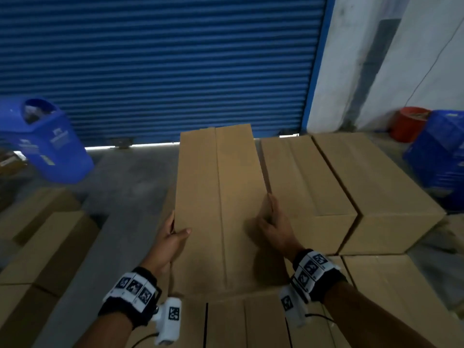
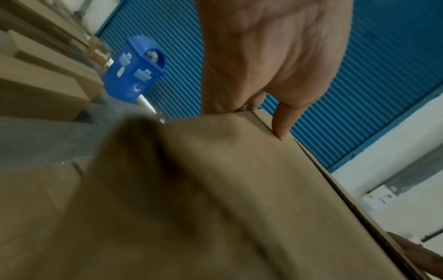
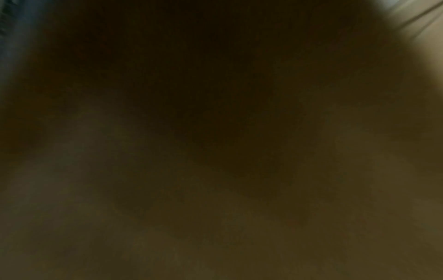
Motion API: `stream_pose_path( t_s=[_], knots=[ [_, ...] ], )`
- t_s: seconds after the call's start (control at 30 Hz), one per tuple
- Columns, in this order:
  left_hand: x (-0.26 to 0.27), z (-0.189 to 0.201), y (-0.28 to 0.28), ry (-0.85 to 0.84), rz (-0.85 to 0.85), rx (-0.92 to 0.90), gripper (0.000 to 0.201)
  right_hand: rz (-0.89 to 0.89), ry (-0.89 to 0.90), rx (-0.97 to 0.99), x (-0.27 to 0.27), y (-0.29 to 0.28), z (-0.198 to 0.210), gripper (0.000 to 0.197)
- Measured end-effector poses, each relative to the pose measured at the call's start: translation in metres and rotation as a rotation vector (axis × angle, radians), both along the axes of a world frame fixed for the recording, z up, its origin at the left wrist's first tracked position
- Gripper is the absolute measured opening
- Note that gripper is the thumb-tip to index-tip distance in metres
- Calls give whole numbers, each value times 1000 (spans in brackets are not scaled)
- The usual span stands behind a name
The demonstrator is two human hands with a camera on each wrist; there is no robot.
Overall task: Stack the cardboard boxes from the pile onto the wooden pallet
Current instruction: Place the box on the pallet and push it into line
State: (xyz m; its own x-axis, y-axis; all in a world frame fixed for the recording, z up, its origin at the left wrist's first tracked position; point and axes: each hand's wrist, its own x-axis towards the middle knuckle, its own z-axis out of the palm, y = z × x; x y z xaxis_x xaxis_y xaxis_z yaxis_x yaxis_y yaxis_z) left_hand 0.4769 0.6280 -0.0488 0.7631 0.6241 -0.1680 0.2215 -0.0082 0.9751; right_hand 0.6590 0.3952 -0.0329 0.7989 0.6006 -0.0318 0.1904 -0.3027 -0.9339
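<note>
A long brown cardboard box (image 1: 218, 197) lies lengthwise in front of me, held between both hands. My left hand (image 1: 173, 237) grips its left edge, thumb on top and fingers down the side. In the left wrist view the left hand (image 2: 268, 62) clamps that edge of the box (image 2: 215, 199). My right hand (image 1: 272, 219) holds the right edge, fingers curled over the side. To its right stand two stacked boxes (image 1: 351, 187), and more boxes (image 1: 251, 320) lie below my wrists. The pallet is hidden. The right wrist view is dark and blurred.
A blue bin (image 1: 47, 141) leans at the left before a blue roller shutter (image 1: 160, 66). Several loose boxes (image 1: 42, 247) lie on the grey floor at the left. A red bucket (image 1: 411, 124) and a blue crate (image 1: 442, 151) stand at the right by the white wall.
</note>
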Motion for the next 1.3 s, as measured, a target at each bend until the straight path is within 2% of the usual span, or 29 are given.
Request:
stream_pose_path(
  t_s=[0.1, 0.2, 0.3, 0.37, 0.5, 0.6, 0.67, 0.83, 0.93, 1.03, 1.13, 1.2, 1.27, 1.3],
  knots=[
    [30, -28, 3, 42, -24, 0, 56, -31, 3, -72, 21, 14, -34, 82],
    [55, -51, 12, 108, -32, -18, 69, -25, 51, -161, 42, 22, -62, 86],
    [63, -71, 13, 165, -93, 53, 77, -31, 81, -292, 60, 24, -77, 86],
    [65, -79, 8, 178, -107, 117, 79, -29, 33, -366, 65, 26, -75, 78],
    [72, -86, 3, 214, -24, 231, 83, -8, -125, -522, 64, 35, -68, 61],
    [79, -83, 7, 230, -34, 243, 80, 14, -287, -525, 65, 44, -60, 41],
    [87, -78, 21, 209, -44, 240, 78, 11, -370, -502, 73, 55, -52, 42],
    [131, -56, 68, 174, -85, 203, 74, 31, -386, -502, 115, 89, -35, 36],
    [150, -56, 83, 121, -176, 209, 78, 157, -481, -573, 140, 92, -31, 37],
    [148, -71, 76, 159, -249, 253, 83, 298, -601, -685, 147, 77, -40, 46],
    [125, -87, 51, 155, -228, 461, 91, 372, -639, -812, 138, 49, -61, 62],
    [111, -91, 37, 186, -271, 588, 100, 405, -630, -858, 128, 30, -70, 88],
    [107, -92, 33, 280, -362, 719, 115, 469, -654, -935, 121, 15, -77, 120],
    [108, -92, 34, 335, -415, 775, 124, 502, -657, -971, 119, 11, -80, 129]
  ],
)
